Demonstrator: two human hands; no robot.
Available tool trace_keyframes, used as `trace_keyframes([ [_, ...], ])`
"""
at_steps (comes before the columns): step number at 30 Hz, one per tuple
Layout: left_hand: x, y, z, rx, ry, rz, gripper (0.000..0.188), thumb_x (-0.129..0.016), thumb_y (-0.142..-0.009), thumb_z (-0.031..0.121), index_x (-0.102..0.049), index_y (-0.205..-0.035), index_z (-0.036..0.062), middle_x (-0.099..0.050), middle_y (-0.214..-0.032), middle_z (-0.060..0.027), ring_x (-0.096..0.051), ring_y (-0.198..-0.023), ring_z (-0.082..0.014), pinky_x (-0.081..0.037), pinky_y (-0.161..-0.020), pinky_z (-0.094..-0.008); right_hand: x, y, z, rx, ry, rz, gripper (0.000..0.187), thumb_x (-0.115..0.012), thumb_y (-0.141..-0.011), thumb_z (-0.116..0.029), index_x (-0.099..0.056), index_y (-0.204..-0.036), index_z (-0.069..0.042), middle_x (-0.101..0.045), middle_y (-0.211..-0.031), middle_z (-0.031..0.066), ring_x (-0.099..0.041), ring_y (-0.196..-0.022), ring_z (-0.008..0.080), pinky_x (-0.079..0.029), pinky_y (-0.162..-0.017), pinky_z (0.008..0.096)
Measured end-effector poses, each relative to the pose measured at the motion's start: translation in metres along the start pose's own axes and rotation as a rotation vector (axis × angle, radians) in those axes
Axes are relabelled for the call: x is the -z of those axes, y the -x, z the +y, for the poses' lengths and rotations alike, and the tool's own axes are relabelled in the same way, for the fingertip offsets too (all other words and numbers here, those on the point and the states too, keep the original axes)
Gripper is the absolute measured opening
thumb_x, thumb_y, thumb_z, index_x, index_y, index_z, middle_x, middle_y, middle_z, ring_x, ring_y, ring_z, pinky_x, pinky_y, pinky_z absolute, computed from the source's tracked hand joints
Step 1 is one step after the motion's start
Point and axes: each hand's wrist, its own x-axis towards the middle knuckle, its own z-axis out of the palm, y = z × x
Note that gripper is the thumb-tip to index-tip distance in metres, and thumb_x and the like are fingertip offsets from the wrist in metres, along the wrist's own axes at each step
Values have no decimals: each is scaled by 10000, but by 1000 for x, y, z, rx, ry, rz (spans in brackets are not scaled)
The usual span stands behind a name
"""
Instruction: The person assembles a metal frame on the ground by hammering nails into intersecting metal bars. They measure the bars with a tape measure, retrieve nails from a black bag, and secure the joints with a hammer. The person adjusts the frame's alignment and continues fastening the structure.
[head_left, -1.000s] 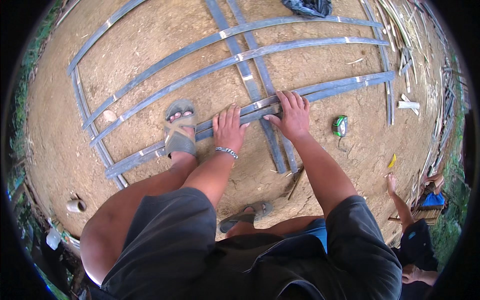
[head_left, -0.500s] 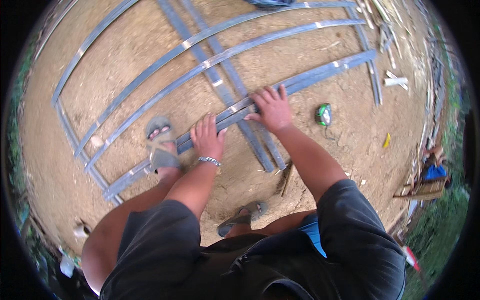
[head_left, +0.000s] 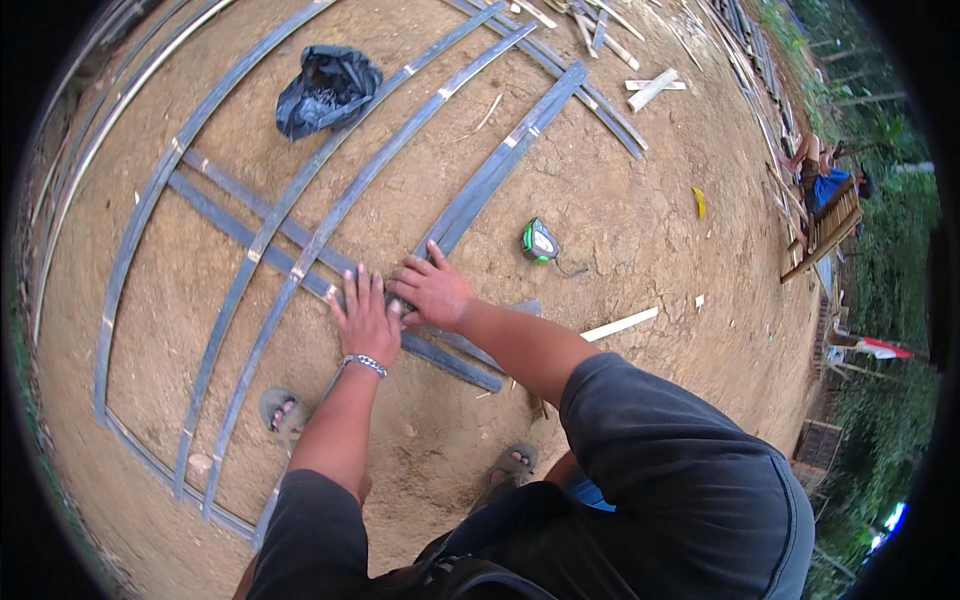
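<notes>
- The work in hand looks like lining up and pressing down a close-set pair of long dark strips (head_left: 497,172) where they meet the crossing strips (head_left: 455,363) of a frame laid out on the bare ground (head_left: 620,260).
- That near pair runs slantwise from the upper right down to both hands; beyond them the left forearm hides part of its line.
- The left hand (head_left: 368,322) is palm down, its fingers extended and slightly apart, resting at the crossing and clasping nothing that shows.
- The right hand (head_left: 436,290) lies just beside it, knuckles up, with fingers reaching over the near pair; whether they curl under and grip the strips, I cannot tell.
- Farther over, the curved strips (head_left: 352,194) lie across the same crossing strips, with pale marks at several of the crossings.
- My judgement is that the next move calls for setting the pair flush and square at this crossing, using light, even pressure so that neither strip slides or springs aside.
- The tape measure (head_left: 540,242), green and black, sits on the ground near the right hand, handy if the spacing needs checking.
- No fastening shows at the covered crossing, so whether it is joined remains unclear.
</notes>
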Motion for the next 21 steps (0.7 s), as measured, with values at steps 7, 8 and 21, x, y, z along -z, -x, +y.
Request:
trace_keyframes([
  [7,21,-4,14,-32,-15,-197,889,-515,-971,541,-267,-1583,-54,-167,-1695,-226,-91,-1588,-366,-35,-1242,-636,23,8,20,17,-313,0,705,-741,-805,-329,-532,-1456,-156,-517,-1496,73,-372,-1481,272,-158,-1261,603],
  [8,20,-4,14,-34,-22,-200,896,-519,-968,546,-264,-1583,-55,-166,-1695,-227,-90,-1587,-371,-34,-1242,-636,21,9,30,37,-381,28,703,-727,-826,-328,-517,-1472,-145,-503,-1517,93,-358,-1493,281,-160,-1261,601],
  [21,16,-10,20,-9,-53,-273,1059,-618,-869,628,-262,-1571,-81,-169,-1680,-258,-68,-1579,-417,-18,-1233,-647,63,-90,201,-741,-61,204,712,-247,-1066,-596,-190,-1655,-200,-148,-1725,105,-95,-1598,286,-50,-1273,582],
])
